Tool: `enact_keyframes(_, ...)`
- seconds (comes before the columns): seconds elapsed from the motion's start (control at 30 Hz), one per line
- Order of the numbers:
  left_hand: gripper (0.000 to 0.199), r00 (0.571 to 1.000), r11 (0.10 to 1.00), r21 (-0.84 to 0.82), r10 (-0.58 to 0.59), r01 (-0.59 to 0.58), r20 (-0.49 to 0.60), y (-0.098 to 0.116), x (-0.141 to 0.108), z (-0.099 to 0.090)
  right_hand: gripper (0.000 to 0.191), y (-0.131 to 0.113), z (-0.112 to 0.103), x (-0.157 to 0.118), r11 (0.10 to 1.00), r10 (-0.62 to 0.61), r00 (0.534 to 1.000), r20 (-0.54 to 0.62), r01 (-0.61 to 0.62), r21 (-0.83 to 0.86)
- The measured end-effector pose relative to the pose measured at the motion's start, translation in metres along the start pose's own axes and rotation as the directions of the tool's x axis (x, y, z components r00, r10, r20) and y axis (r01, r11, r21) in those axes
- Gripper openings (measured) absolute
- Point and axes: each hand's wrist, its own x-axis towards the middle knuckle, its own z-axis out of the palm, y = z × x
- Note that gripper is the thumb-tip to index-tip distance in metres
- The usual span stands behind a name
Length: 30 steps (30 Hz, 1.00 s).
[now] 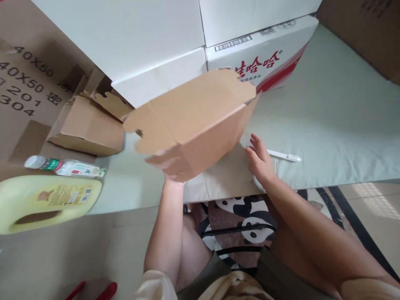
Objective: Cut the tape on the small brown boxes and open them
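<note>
Left hand (175,178) under angular brown cardboard box (200,121), grip hidden; right hand (260,161) loosely spread, left of slim white tool (286,156).

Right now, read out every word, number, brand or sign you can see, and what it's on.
"40X50", then a blurred character: large brown cardboard carton
"40X50 密": same carton
"201": same carton
"304": same carton
"哈哈®", preceding character partly covered: white-and-red cardboard carton
"饮用纯净水": same white-and-red carton
Too small or blurred: labels on the clear plastic bottle and pale-yellow plastic jug, white-and-red carton's top print, marks on the top-right brown carton.
</note>
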Motion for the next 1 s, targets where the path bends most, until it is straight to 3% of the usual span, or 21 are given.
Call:
enact_keyframes(0.1, 0.038, 0.980, 0.958, -0.210, -0.188, 0.198, 0.065, 0.004, -0.002, 0.005, 0.055, -0.008, -0.004, -0.002, 0.999, -0.034, 0.998, 0.059, 0.035, -0.010)
enact_keyframes(0.17, 0.035, 0.958, 0.926, -0.246, -0.280, 0.288, 0.070, 0.003, -0.002, 0.008, 0.049, -0.013, -0.006, -0.004, 0.999, -0.002, 0.997, 0.078, 0.005, -0.038)
enact_keyframes(0.3, 0.038, 0.931, 0.903, -0.260, -0.363, 0.342, -0.035, -0.006, 0.007, 0.004, 0.040, -0.014, -0.009, -0.006, 0.996, -0.006, 1.000, 0.022, 0.008, -0.092)
enact_keyframes(0.43, 0.037, 0.949, 0.968, -0.135, -0.237, 0.212, -0.209, -0.016, 0.016, -0.007, 0.058, -0.013, -0.010, -0.005, 0.994, -0.103, 0.993, 0.062, 0.105, -0.021)
enact_keyframes(0.6, 0.051, 0.986, 0.997, 0.041, -0.060, 0.067, -0.153, -0.020, 0.015, -0.008, 0.094, -0.020, -0.008, -0.006, 0.984, -0.178, 0.974, 0.140, 0.176, 0.026)
enact_keyframes(0.8, 0.050, 0.968, 0.975, 0.182, 0.164, -0.129, -0.192, -0.021, 0.009, 0.007, 0.076, -0.024, -0.006, -0.006, 0.992, -0.121, 0.990, 0.068, 0.123, -0.028)
enact_keyframes(1.0, 0.050, 0.975, 0.929, 0.370, 0.109, -0.031, -0.193, -0.015, 0.003, 0.009, 0.056, -0.028, -0.005, -0.004, 0.991, 0.127, 0.992, -0.003, -0.127, 0.032)
